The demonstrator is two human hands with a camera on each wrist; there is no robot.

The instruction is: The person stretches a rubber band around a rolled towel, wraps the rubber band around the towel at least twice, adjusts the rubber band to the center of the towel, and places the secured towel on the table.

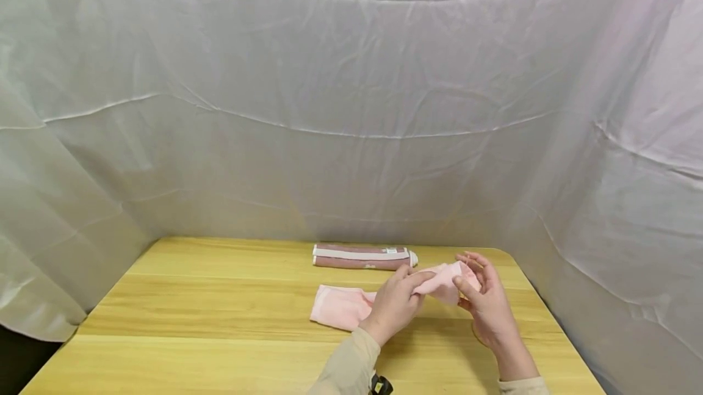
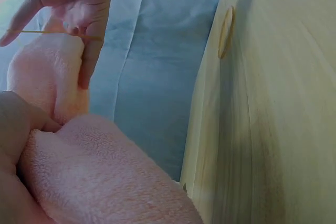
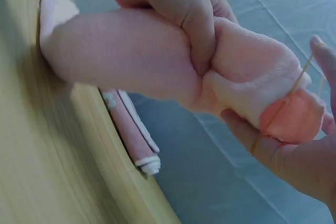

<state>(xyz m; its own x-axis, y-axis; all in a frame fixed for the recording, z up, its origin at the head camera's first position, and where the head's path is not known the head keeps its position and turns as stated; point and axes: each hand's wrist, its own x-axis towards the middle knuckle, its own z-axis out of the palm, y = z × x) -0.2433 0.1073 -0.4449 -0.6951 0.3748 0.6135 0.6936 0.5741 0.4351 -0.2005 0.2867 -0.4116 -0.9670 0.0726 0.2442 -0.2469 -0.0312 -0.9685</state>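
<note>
Left hand (image 1: 392, 304): pinches soft pink plush towel (image 1: 441, 285) partway along | Right hand (image 1: 490, 306): fingers spread wide, holding thin tan elastic band (image 3: 285, 103) stretched across towel's end | Towel: between the hands | Step: likely putting band on; next probably needs sliding it toward left hand

Soft pink plush towel (image 3: 131, 56), pinched narrow midway

It bulges either side of the squeeze (one end looks deeper salmon). A thin yellow elastic band (image 3: 287, 99) stretches taut across that end, spanning the right hand (image 1: 489, 303).
</note>
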